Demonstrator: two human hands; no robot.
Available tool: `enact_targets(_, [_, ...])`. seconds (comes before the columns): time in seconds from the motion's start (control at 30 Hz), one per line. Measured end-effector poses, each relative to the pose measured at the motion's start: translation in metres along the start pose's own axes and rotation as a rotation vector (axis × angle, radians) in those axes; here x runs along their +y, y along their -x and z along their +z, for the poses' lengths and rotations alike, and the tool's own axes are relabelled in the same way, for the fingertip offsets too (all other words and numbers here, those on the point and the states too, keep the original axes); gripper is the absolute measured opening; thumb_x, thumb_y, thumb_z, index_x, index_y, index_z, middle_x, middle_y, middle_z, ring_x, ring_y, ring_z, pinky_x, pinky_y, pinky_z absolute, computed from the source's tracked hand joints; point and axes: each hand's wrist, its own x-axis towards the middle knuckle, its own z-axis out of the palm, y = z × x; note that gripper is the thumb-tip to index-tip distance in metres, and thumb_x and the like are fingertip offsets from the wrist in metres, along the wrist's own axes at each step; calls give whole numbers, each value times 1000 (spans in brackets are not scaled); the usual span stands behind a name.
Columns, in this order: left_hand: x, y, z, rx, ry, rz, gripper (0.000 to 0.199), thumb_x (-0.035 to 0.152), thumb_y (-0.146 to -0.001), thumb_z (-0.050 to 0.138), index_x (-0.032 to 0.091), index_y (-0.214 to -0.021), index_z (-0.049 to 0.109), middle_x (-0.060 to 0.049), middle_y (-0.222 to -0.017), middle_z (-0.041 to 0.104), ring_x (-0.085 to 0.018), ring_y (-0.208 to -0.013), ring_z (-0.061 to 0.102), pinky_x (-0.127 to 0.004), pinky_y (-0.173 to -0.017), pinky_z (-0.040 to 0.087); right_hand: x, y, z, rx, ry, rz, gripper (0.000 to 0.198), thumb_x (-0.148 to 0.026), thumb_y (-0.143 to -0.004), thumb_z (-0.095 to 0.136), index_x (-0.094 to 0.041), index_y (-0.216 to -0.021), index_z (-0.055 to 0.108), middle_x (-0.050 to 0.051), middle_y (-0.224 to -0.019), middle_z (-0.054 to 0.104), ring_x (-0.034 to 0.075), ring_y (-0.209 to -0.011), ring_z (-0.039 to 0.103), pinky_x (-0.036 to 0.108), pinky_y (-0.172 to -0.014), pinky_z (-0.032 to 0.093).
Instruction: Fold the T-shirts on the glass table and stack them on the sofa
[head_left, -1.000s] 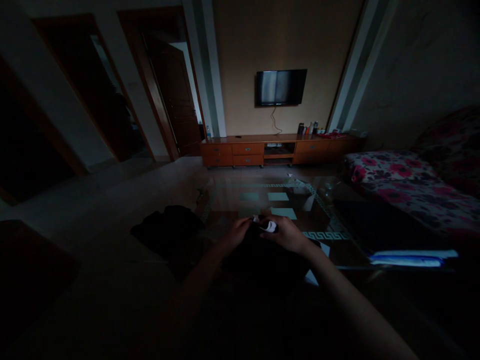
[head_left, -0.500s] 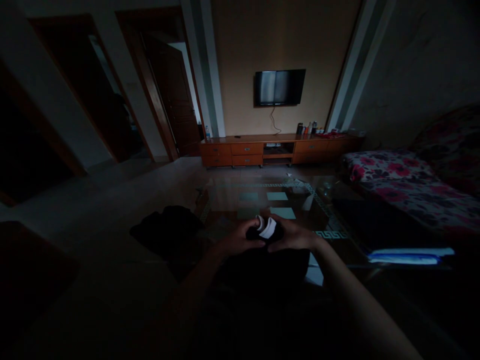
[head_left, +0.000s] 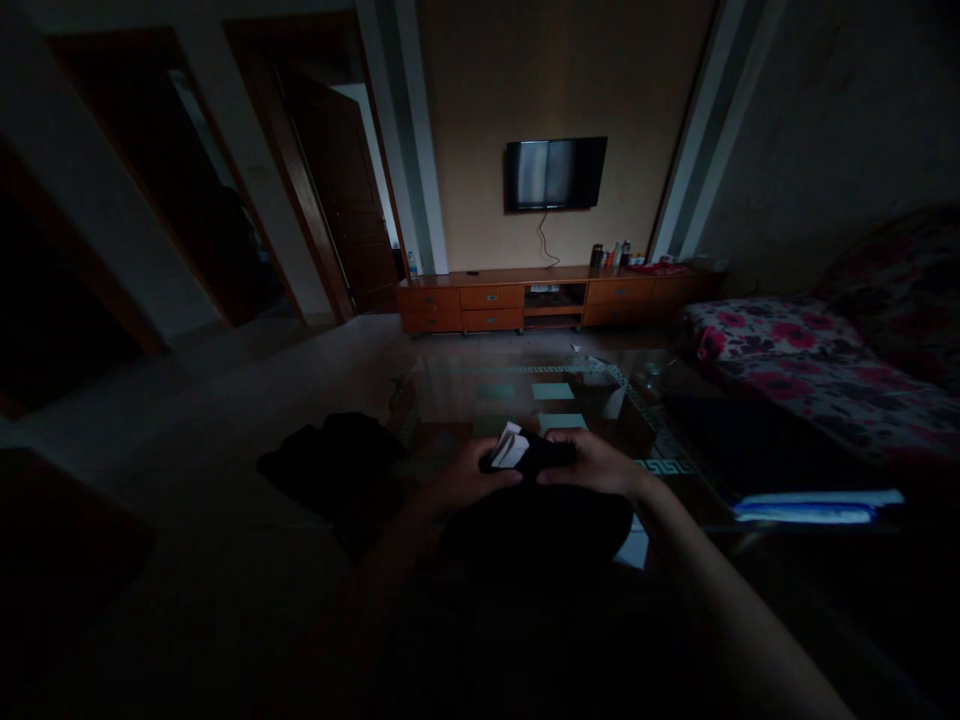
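Note:
A black cloth garment (head_left: 540, 530) hangs or lies in front of me; its exact kind is lost in the dark. Pinched at its upper edge by my left hand (head_left: 472, 480) and my right hand (head_left: 596, 465), a band of the cloth spans the gap between them. A white folded label (head_left: 511, 448) sticks up from that band, close to the left fingers. Both thumbs lie on the near side, and most other fingers are hidden behind the cloth. Beneath is a glass-topped table (head_left: 664, 467) with a patterned border.
A dark crumpled cloth (head_left: 330, 460) lies to the left. On the right of the table rests a dark folded stack (head_left: 780, 450) with white and blue edges. Beyond stand a flowered sofa (head_left: 787, 335), a wooden TV cabinet (head_left: 491, 300) and a wall-mounted TV (head_left: 555, 175).
The white label has shifted left and now stands tilted and folded, where before it curled in the middle. More black cloth shows stretched between my hands, and the right hand has turned slightly.

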Motion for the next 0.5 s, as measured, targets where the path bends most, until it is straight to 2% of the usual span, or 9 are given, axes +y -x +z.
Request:
enact_targets(0.13, [-4,2,-11,153,-48,44,43,48,-82,76,21,-115,72,-7,-118,74,-30,-112,66,-39,-101,49,14,12,-23,16,73,84,52,-37,-54,94,-22,-100,75,2,-87,74,22,-82,68,30,-70,56])
enact_targets(0.23, [-12,0,-19,191,-66,68,37,48,-85,72,23,-113,73,-6,-116,75,-29,-111,67,-40,-103,48,31,17,-36,87,56,132,40,-40,-58,91,-21,-91,76,2,-79,72,22,-78,67,32,-68,56])
enact_targets(0.33, [-21,-1,-29,243,-90,9,36,50,-85,71,21,-107,74,-6,-110,76,-29,-107,68,-39,-100,50,40,18,-41,201,-31,167,40,-45,-65,87,-20,-93,75,4,-82,72,21,-76,65,31,-66,54])
enact_targets(0.4, [-25,2,-37,219,-83,-41,37,51,-82,73,19,-102,73,-6,-106,76,-29,-104,68,-39,-97,51,39,21,-44,230,-104,166,43,-47,-67,85,-19,-98,74,5,-87,72,19,-76,64,31,-65,53])
enact_targets(0.5, [-25,12,-54,9,53,-91,46,46,-74,83,17,-108,71,-7,-109,75,-27,-103,69,-39,-94,52,31,22,-51,197,-187,168,49,-46,-69,84,-19,-109,73,4,-87,71,15,-70,61,28,-62,50])
